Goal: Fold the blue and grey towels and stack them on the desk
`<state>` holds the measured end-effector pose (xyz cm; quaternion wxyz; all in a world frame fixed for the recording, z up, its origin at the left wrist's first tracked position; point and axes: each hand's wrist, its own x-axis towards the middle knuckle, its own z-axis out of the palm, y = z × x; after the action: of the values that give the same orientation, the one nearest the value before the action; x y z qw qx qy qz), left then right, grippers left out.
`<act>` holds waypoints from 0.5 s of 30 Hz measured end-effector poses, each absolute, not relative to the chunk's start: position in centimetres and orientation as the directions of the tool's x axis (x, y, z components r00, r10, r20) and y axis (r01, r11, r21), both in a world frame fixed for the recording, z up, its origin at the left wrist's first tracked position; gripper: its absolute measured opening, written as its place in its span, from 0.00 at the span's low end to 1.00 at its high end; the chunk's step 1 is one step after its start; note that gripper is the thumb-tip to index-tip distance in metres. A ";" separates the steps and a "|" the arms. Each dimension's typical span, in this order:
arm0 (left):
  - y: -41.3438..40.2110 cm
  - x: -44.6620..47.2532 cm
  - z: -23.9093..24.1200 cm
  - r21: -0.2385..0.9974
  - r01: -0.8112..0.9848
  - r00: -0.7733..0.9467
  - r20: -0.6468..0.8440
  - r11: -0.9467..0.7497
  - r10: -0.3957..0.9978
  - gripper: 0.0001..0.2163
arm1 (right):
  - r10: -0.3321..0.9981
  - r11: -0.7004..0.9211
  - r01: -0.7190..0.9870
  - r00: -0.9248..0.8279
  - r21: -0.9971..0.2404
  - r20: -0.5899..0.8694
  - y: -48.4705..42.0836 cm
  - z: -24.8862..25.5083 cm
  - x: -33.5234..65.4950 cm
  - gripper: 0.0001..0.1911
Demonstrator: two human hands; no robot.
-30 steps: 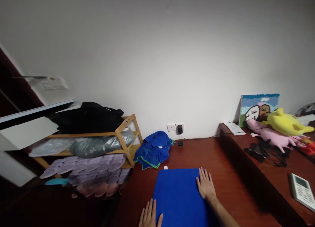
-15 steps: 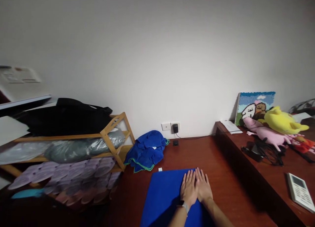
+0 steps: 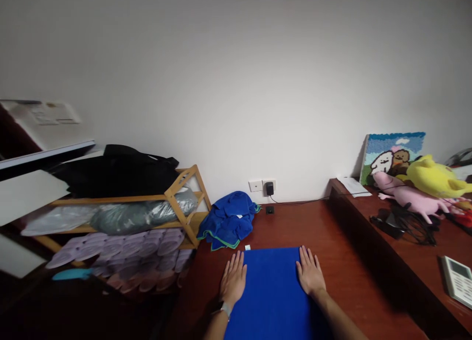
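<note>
A flat blue cloth (image 3: 273, 291) lies smooth on the red-brown wooden table (image 3: 354, 291), its near end cut off by the bottom of the view. At its left edge rests my left hand (image 3: 233, 278), palm down with the fingers stretched out, a watch on the wrist. My right hand (image 3: 310, 271) lies flat over the far right corner, fingers apart. Neither hand holds anything. A small white tag (image 3: 247, 247) shows at the cloth's far left corner. Beyond it, a crumpled blue cloth with green edging (image 3: 230, 222) sits in a heap.
On the left stands a wooden rack (image 3: 180, 207) with slippers (image 3: 136, 244), wrapped bundles and a black bag (image 3: 121, 175). A charger (image 3: 270, 188) is plugged into the wall. The raised surface at right carries plush toys (image 3: 435, 180), a picture (image 3: 393, 155), cables and a white keypad device (image 3: 457, 280).
My hands were side by side near the cloth's right edge. The left has moved across to the left edge; the right has shifted slightly outward. The view has turned a little left.
</note>
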<state>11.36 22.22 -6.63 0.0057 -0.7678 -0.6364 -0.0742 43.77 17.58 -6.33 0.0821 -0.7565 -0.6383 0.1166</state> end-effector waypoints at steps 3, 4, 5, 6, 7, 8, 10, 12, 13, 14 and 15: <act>21.9 9.5 -6.7 0.073 0.985 0.145 0.139 -0.157 0.980 0.27 | 0.984 -0.176 0.952 0.162 -0.250 -0.074 17.7 -6.2 43.7 0.36; 21.9 9.4 -6.7 0.073 0.986 0.141 0.143 -0.153 0.980 0.28 | 0.983 -0.178 0.954 0.163 -0.240 -0.080 17.7 -6.1 43.7 0.36; 21.8 9.6 -6.7 0.075 0.986 0.138 0.144 -0.150 0.980 0.28 | 0.982 -0.182 0.956 0.165 -0.231 -0.090 17.6 -5.9 43.6 0.36; 21.8 9.7 -6.7 0.079 0.986 0.135 0.145 -0.147 0.980 0.28 | 0.980 -0.192 0.955 0.174 -0.224 -0.100 17.3 -5.7 43.6 0.36; 21.8 9.9 -6.7 0.083 0.986 0.133 0.147 -0.146 0.980 0.28 | 0.976 -0.208 0.953 0.189 -0.222 -0.106 17.0 -5.5 43.5 0.36; 21.8 10.0 -6.7 0.086 0.986 0.131 0.151 -0.145 0.980 0.28 | 0.973 -0.224 0.949 0.205 -0.224 -0.103 16.6 -5.4 43.4 0.36; 22.0 10.2 -6.8 0.087 0.986 0.125 0.165 -0.141 0.978 0.28 | 0.974 -0.226 0.944 0.216 -0.241 -0.070 15.5 -5.2 43.2 0.35; 22.1 10.2 -7.0 0.079 0.988 0.120 0.168 -0.135 0.978 0.27 | 0.981 -0.194 0.946 0.188 -0.260 -0.048 14.4 -5.1 42.9 0.35; 22.2 10.3 -7.0 0.075 0.988 0.118 0.162 -0.132 0.980 0.28 | 0.984 -0.180 0.947 0.172 -0.267 -0.052 13.9 -5.0 42.7 0.35; 22.2 10.3 -7.1 0.072 0.989 0.118 0.157 -0.131 0.980 0.28 | 0.984 -0.177 0.946 0.166 -0.272 -0.063 13.6 -5.0 42.6 0.35; 22.2 10.2 -7.1 0.072 0.989 0.120 0.152 -0.133 0.981 0.28 | 0.983 -0.183 0.943 0.168 -0.276 -0.077 13.3 -4.9 42.4 0.35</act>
<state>10.25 22.25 -7.11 0.0235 -0.7481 -0.6582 -0.0811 42.44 13.31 -4.93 0.0822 -0.7598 -0.6338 0.1193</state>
